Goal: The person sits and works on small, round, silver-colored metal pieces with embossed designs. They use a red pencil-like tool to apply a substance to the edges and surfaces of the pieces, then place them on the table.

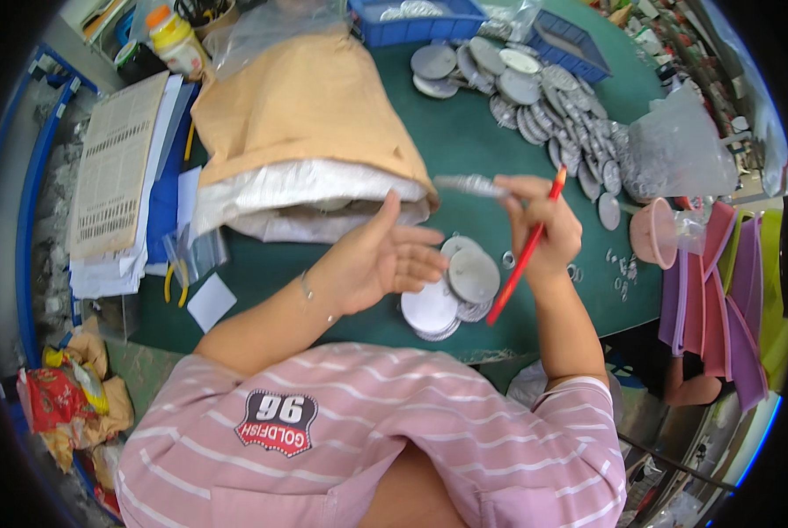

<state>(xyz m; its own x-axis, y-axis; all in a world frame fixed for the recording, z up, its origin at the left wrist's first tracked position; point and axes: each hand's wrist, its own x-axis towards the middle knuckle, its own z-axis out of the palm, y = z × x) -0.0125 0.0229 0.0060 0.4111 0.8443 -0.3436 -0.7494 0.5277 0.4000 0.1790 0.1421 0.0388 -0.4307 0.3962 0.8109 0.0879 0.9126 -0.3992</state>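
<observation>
My right hand [548,231] is closed around a red pencil [522,268], which slants down across the palm. Its fingertips also pinch a silvery metal disc [475,185], seen nearly edge-on beside the sack's mouth. My left hand [378,264] is open and empty, thumb up and fingers stretched toward the right. Just past those fingers lies a small group of round metal discs [473,276], partly stacked, near the table's front edge. A large tan paper sack [301,110] with a white inner lining lies beyond my left hand, its mouth toward me; its contents are hidden.
A big heap of metal discs [557,110] spreads over the green table [438,145], near two blue trays [420,28]. Papers [117,176] and yellow-handled pliers [176,283] lie left. Right are a clear plastic bag [680,150], a pink cup [653,233], small rings and coloured strips [719,290].
</observation>
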